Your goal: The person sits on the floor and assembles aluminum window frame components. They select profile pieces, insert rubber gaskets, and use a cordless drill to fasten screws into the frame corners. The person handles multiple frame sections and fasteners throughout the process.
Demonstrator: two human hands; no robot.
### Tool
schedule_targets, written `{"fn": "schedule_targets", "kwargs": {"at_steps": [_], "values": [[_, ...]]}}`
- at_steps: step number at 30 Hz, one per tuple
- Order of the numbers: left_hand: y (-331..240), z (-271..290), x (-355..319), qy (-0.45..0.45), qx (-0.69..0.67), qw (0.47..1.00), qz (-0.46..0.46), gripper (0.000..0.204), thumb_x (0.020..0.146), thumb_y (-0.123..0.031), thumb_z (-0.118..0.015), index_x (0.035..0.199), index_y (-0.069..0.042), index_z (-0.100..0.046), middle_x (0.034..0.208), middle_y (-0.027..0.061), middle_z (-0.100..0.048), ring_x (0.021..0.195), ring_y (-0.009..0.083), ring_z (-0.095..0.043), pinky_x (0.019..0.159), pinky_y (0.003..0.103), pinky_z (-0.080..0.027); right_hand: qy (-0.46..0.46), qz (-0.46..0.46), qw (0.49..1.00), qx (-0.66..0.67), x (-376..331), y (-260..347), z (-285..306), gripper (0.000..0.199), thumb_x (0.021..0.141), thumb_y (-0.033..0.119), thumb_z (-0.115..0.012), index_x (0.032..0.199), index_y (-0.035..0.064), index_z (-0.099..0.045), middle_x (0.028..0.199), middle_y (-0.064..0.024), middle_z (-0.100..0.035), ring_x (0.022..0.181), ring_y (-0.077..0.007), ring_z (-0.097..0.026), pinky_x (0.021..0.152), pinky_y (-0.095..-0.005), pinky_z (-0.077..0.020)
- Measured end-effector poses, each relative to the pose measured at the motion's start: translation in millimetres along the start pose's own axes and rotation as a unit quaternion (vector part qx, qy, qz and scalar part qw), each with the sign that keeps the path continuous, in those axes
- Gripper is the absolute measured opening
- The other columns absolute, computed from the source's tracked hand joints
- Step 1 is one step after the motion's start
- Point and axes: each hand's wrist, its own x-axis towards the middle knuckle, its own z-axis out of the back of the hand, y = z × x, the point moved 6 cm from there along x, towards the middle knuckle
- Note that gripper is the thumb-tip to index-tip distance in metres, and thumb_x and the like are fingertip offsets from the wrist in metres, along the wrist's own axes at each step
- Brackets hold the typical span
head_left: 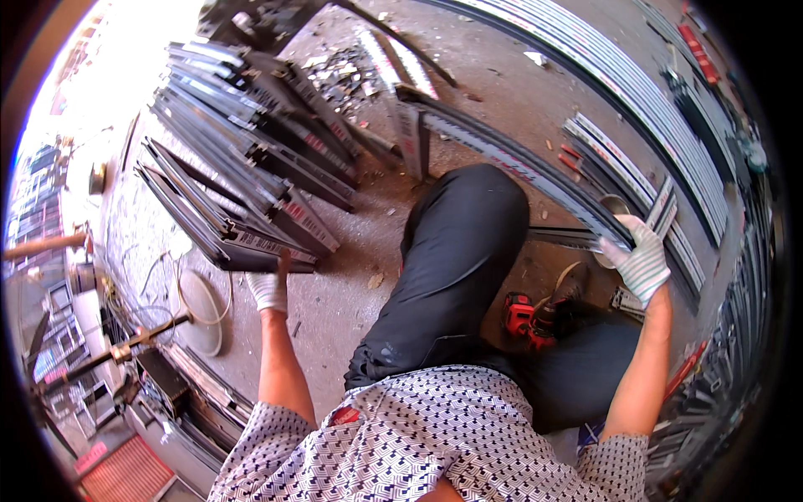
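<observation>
My right hand [642, 264], in a striped white glove, is closed round the near end of a dark metal frame [502, 155] with printed film along its side. The frame slants away past my knee, and its far corner is near the floor. At the left, my gloved left hand [269, 289] grips the near edge of another dark metal frame [251, 251]. Its thumb lies against the frame's face, and its other fingers are largely hidden. This frame leans at the front of a stack of similar frames [251, 125] standing on the floor.
A red-and-black power tool [518, 313] lies by my shoe [569, 283]. Long metal profiles [619, 67] run along the right, with shorter pieces [615, 155] beside them. Scraps [343, 79] litter the far floor. A round disc-shaped thing [199, 314] stands at the left.
</observation>
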Motion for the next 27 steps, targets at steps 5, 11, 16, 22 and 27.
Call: {"fn": "schedule_targets", "kwargs": {"at_steps": [5, 11, 16, 22, 27], "values": [[-10, -15, 3, 0.087, -0.033, 0.995, 0.019, 0.056, 0.079, -0.011, -0.088, 0.126, -0.001, -0.059, 0.118, 0.0078, -0.071, 0.107, 0.0208, -0.067, 0.094, 0.035, -0.054, 0.010, -0.024, 0.999, 0.022, 1, 7, -1, 0.035, 0.083, 0.016, -0.081, 0.114, 0.0049, -0.070, 0.102, -0.0141, -0.073, 0.092, -0.0253, -0.072, 0.087, -0.0352, -0.0551], [-17, -18, 17, 0.119, 0.058, 0.991, -0.030, 0.059, 0.078, -0.012, -0.089, 0.128, 0.000, -0.059, 0.120, 0.0093, -0.071, 0.108, 0.0218, -0.066, 0.096, 0.036, -0.053, 0.003, -0.008, 1.000, 0.016, 0, 9, 2, 0.035, 0.081, 0.016, -0.083, 0.112, 0.0047, -0.071, 0.102, -0.0144, -0.072, 0.093, -0.0279, -0.072, 0.086, -0.0360, -0.0553], [-19, -16, 25, 0.114, 0.023, 0.993, 0.012, 0.069, 0.075, -0.016, -0.091, 0.134, 0.000, -0.058, 0.126, 0.0101, -0.068, 0.114, 0.0248, -0.064, 0.102, 0.036, -0.050, 0.013, 0.003, 1.000, 0.005, 4, 13, 6, 0.035, 0.082, 0.020, -0.082, 0.112, 0.0046, -0.071, 0.102, -0.0146, -0.071, 0.095, -0.0312, -0.070, 0.087, -0.0378, -0.0541], [1, -8, 35, 0.139, 0.077, 0.987, -0.008, 0.080, 0.074, -0.016, -0.092, 0.142, -0.001, -0.051, 0.135, 0.0107, -0.063, 0.120, 0.0254, -0.059, 0.107, 0.037, -0.046, 0.010, 0.004, 1.000, -0.001, 3, 14, 6, 0.035, 0.083, 0.021, -0.081, 0.113, 0.0052, -0.070, 0.102, -0.0157, -0.071, 0.095, -0.0329, -0.070, 0.086, -0.0388, -0.0545], [-8, -16, 35, 0.155, 0.109, 0.982, -0.007, 0.081, 0.072, -0.016, -0.093, 0.141, -0.001, -0.052, 0.134, 0.0118, -0.063, 0.119, 0.0244, -0.059, 0.105, 0.034, -0.046, 0.003, -0.009, 1.000, 0.022, 0, 6, 4, 0.034, 0.082, 0.018, -0.081, 0.112, 0.0067, -0.071, 0.103, -0.0147, -0.071, 0.093, -0.0325, -0.071, 0.085, -0.0391, -0.0554]]}}
